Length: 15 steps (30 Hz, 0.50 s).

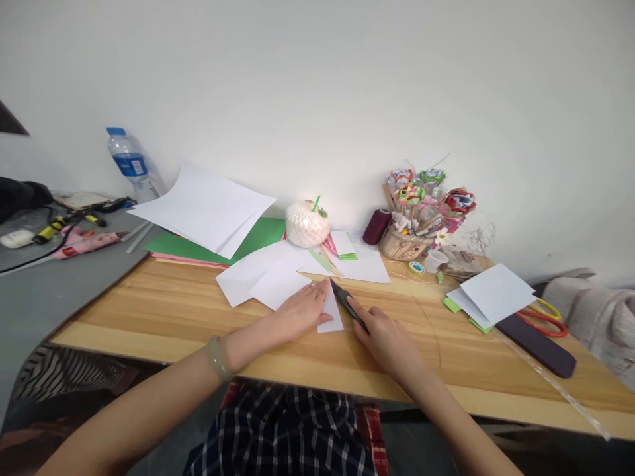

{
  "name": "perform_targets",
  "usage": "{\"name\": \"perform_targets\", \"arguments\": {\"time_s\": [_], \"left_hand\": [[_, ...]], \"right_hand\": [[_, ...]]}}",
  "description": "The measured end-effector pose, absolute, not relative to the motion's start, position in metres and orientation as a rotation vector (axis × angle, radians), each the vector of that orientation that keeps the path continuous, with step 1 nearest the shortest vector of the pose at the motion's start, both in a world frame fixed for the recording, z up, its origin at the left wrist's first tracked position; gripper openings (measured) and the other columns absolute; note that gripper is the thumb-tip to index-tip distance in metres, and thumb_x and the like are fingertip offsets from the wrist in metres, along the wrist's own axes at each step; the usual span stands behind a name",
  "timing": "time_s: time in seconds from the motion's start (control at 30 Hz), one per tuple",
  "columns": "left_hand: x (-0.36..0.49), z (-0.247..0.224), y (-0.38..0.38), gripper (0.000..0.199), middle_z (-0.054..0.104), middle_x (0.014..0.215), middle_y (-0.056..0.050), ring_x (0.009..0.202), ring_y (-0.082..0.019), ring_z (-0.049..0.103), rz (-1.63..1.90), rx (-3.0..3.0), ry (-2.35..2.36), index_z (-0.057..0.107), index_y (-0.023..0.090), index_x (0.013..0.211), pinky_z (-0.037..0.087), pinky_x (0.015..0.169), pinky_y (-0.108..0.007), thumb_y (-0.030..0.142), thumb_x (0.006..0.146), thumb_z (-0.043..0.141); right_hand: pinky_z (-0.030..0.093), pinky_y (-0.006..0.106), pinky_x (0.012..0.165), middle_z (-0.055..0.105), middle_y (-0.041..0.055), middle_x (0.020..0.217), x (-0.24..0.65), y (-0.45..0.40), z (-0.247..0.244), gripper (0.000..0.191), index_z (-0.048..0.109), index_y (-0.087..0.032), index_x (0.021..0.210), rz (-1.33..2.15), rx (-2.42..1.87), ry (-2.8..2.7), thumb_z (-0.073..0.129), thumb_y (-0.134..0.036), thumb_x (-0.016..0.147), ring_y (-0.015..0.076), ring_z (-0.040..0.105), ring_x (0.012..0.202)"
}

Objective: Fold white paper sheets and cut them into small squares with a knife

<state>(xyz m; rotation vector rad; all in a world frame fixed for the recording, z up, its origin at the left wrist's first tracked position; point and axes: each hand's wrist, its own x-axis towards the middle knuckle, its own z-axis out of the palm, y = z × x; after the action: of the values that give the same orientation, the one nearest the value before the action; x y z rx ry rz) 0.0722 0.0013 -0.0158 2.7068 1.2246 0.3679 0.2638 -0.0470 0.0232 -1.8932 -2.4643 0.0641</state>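
Note:
A small folded white paper lies on the wooden table near its front edge. My left hand rests flat over its left part, fingers spread a little and pointing right. My right hand is wrapped round a dark utility knife, whose tip touches or nearly touches the upper right edge of the paper. Just behind my left hand are loose white sheets, partly overlapping.
Behind stand a white textured ball, a maroon thread spool and a basket of paper flowers. Scissors and a dark case lie right. A glue gun and water bottle are left.

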Motion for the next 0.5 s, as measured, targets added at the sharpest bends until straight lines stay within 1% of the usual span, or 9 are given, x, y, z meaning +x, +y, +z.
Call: {"name": "perform_targets", "arguments": {"time_s": [0.07, 0.13, 0.2, 0.27, 0.33, 0.4, 0.43, 0.5], "left_hand": [[0.072, -0.015, 0.001, 0.069, 0.022, 0.143, -0.025, 0.133, -0.026, 0.025, 0.376, 2.698, 1.219, 0.010, 0.006, 0.138, 0.029, 0.105, -0.040, 0.034, 0.088, 0.049], [0.071, -0.012, 0.000, 0.068, 0.024, 0.143, -0.023, 0.133, -0.025, 0.025, 0.367, 2.685, 1.207, 0.013, 0.006, 0.138, 0.029, 0.106, -0.038, 0.033, 0.087, 0.050], [0.070, -0.006, 0.001, 0.066, 0.024, 0.145, -0.019, 0.134, -0.023, 0.024, 0.350, 2.663, 1.197, 0.017, 0.008, 0.138, 0.028, 0.106, -0.035, 0.033, 0.086, 0.050], [0.071, 0.001, 0.006, 0.063, 0.026, 0.145, -0.016, 0.134, -0.021, 0.025, 0.333, 2.626, 1.217, 0.021, 0.010, 0.138, 0.029, 0.106, -0.032, 0.030, 0.085, 0.049], [0.073, 0.009, 0.014, 0.060, 0.033, 0.142, -0.015, 0.130, -0.021, 0.032, 0.302, 2.572, 1.271, 0.024, 0.010, 0.136, 0.033, 0.102, -0.031, 0.021, 0.083, 0.049], [0.076, 0.016, 0.024, 0.059, 0.045, 0.132, -0.016, 0.122, -0.024, 0.043, 0.241, 2.515, 1.336, 0.032, 0.010, 0.132, 0.039, 0.095, -0.033, 0.013, 0.076, 0.051], [0.078, 0.020, 0.030, 0.058, 0.051, 0.125, -0.017, 0.116, -0.026, 0.048, 0.201, 2.488, 1.360, 0.037, 0.010, 0.128, 0.043, 0.090, -0.034, 0.012, 0.072, 0.053], [0.081, 0.027, 0.041, 0.050, 0.061, 0.108, -0.014, 0.099, -0.028, 0.058, 0.117, 2.440, 1.379, 0.050, 0.011, 0.114, 0.047, 0.078, -0.033, 0.015, 0.066, 0.061]], "right_hand": [[0.041, 0.028, 0.058, 0.061, 0.0099, 0.086, 0.265, -0.048, 0.020, 0.047, 0.041, -0.020, 0.134, 0.078, -1.888, -2.399, 0.038, -0.020, 0.087, 0.0202, 0.062, 0.071], [0.043, 0.028, 0.059, 0.061, 0.0080, 0.083, 0.268, -0.049, 0.017, 0.046, 0.042, -0.020, 0.133, 0.111, -1.850, -2.335, 0.037, -0.022, 0.088, 0.0192, 0.062, 0.069], [0.045, 0.029, 0.063, 0.061, 0.0060, 0.082, 0.273, -0.052, 0.013, 0.045, 0.043, -0.021, 0.133, 0.154, -1.791, -2.264, 0.036, -0.024, 0.089, 0.0181, 0.062, 0.070], [0.046, 0.028, 0.066, 0.062, 0.0059, 0.085, 0.280, -0.055, 0.010, 0.045, 0.042, -0.020, 0.133, 0.192, -1.731, -2.179, 0.035, -0.027, 0.089, 0.0174, 0.062, 0.074], [0.047, 0.028, 0.068, 0.064, 0.0064, 0.090, 0.289, -0.058, 0.007, 0.045, 0.041, -0.019, 0.133, 0.221, -1.681, -2.093, 0.034, -0.030, 0.090, 0.0173, 0.062, 0.078], [0.048, 0.029, 0.071, 0.065, 0.0069, 0.095, 0.297, -0.062, 0.004, 0.045, 0.042, -0.020, 0.132, 0.240, -1.645, -2.010, 0.035, -0.033, 0.090, 0.0179, 0.062, 0.083], [0.048, 0.030, 0.073, 0.065, 0.0073, 0.098, 0.301, -0.063, 0.002, 0.045, 0.043, -0.021, 0.131, 0.246, -1.632, -1.971, 0.035, -0.034, 0.089, 0.0186, 0.062, 0.087], [0.048, 0.032, 0.076, 0.065, 0.0083, 0.102, 0.307, -0.066, 0.000, 0.046, 0.045, -0.021, 0.130, 0.261, -1.616, -1.899, 0.037, -0.037, 0.088, 0.0203, 0.061, 0.092]]}}
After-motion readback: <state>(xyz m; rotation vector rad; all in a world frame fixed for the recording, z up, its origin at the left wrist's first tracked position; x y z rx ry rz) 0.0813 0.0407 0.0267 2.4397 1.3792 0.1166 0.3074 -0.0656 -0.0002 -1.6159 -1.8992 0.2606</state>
